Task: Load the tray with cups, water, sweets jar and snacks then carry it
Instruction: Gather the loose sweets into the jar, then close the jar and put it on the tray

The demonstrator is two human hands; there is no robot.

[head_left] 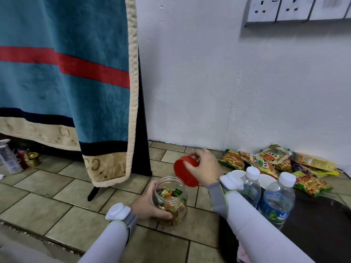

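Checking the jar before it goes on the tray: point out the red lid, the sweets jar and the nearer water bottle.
red lid [185,172], head view, its side wall.
sweets jar [173,203], head view, clear body.
nearer water bottle [275,203], head view, blue label.

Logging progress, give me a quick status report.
Left hand grips open sweets jar on floor. Right hand holds red lid above it. Nothing obstructing.

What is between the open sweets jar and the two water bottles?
In the head view, the right hand holding the red lid, over bare tiled floor.
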